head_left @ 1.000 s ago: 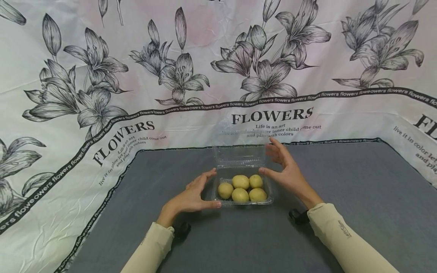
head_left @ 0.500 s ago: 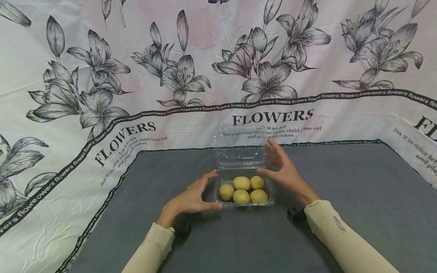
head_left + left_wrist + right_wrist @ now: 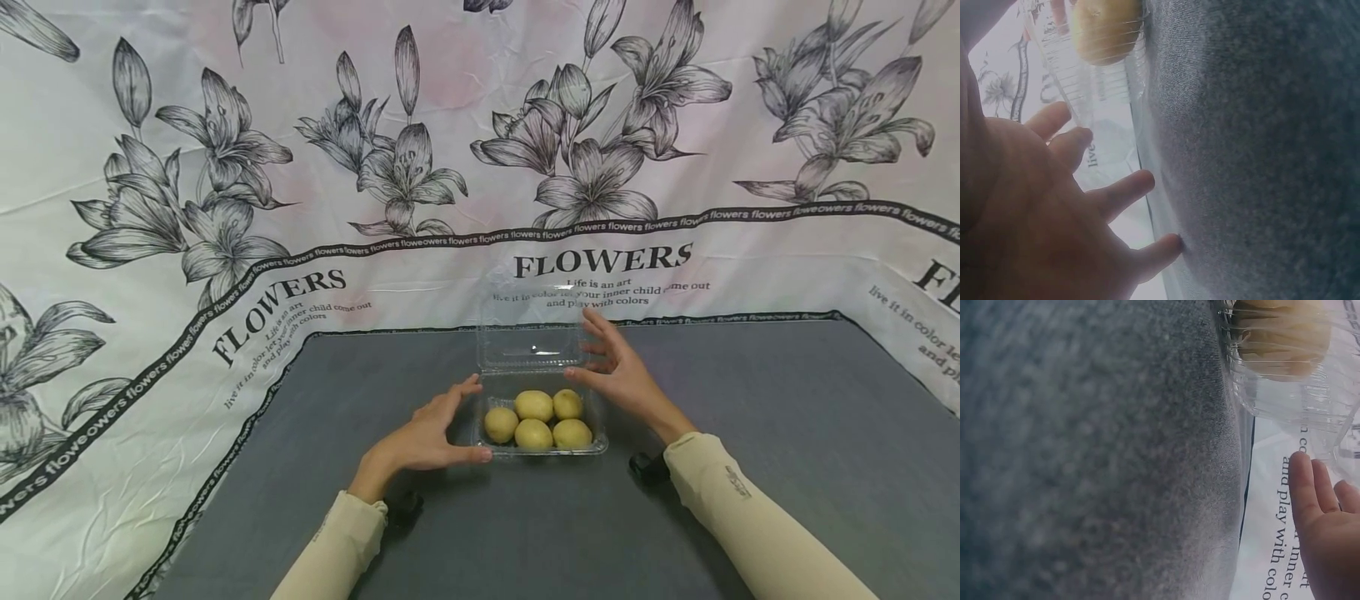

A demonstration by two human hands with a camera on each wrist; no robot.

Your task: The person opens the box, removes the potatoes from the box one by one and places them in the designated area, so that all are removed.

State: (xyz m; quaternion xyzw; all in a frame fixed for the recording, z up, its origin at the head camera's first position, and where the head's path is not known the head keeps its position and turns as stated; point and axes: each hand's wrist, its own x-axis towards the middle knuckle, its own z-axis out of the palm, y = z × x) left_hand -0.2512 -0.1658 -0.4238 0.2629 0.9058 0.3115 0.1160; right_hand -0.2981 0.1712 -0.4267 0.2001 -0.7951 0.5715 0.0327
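A clear plastic clamshell box point(image 3: 540, 452) stands on the grey table with its lid point(image 3: 528, 337) raised at the back. Several yellow, lemon-like fruits point(image 3: 533, 435) lie inside in two rows. My left hand point(image 3: 420, 437) rests at the left side, thumb by the front corner and fingers spread toward the back corner. In the left wrist view, fingertips point(image 3: 1082, 134) meet the box's clear edge. My right hand point(image 3: 626, 375) is at the back right, its thumb near the rim and its fingers extended beside the lid. Whether its fingers touch the plastic I cannot tell.
A grey cloth table point(image 3: 555, 533) spreads around the box. Behind it hangs a white curtain point(image 3: 420, 283) with printed flowers and lettering, close to the raised lid. Dark straps point(image 3: 648, 468) sit at both wrists below the sleeves.
My right hand has edged slightly left relative to the box. The left hand stays at the box's left side. The whole head view has shifted slightly.
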